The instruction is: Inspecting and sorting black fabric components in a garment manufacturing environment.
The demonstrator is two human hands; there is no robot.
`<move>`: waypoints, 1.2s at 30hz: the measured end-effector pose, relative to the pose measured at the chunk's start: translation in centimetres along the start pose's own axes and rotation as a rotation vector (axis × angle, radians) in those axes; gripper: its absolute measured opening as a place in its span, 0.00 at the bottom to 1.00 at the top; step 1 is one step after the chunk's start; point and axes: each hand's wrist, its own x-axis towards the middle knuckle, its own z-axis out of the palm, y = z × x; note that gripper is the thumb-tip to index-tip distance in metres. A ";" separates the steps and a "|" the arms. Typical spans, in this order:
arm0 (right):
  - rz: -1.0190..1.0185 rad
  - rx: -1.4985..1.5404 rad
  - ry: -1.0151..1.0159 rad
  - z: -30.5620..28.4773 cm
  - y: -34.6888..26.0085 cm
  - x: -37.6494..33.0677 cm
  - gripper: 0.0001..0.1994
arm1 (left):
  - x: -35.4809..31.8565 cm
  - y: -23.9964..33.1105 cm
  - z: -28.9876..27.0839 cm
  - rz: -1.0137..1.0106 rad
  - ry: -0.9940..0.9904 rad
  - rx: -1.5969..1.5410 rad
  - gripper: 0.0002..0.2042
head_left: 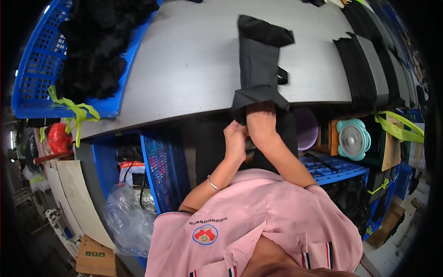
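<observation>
A long black fabric piece [259,64], shaped like a sleeve or pouch, lies across the grey table's front edge. Its far end is folded over to the right, and a small black loop [282,75] sticks out of its right side. The near end flares open and hangs over the edge. My right hand [261,122] reaches into that near end, its fingers hidden by the cloth. Close beside it, my left hand [236,141] is closed in a pinch at the lower left rim of the fabric.
A blue crate [34,87] heaped with black cloth pieces [92,51] stands on the table [184,64] at left. Stacked black and grey panels [369,69] lie at right. Below the tabletop are a purple basket [306,129], a small teal fan [354,139] and blue crates [161,171].
</observation>
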 end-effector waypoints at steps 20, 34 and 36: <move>-0.059 0.376 -0.030 2.4 0.3 2.5 0.23 | -0.3 0.5 -0.9 0.265 0.109 0.217 0.11; 0.037 0.258 -0.094 1.9 1.5 3.2 0.13 | -4.3 5.0 -0.6 0.869 0.051 0.828 0.07; 0.000 0.252 -0.074 2.0 0.8 2.6 0.12 | -3.0 7.1 0.4 1.056 0.023 0.981 0.09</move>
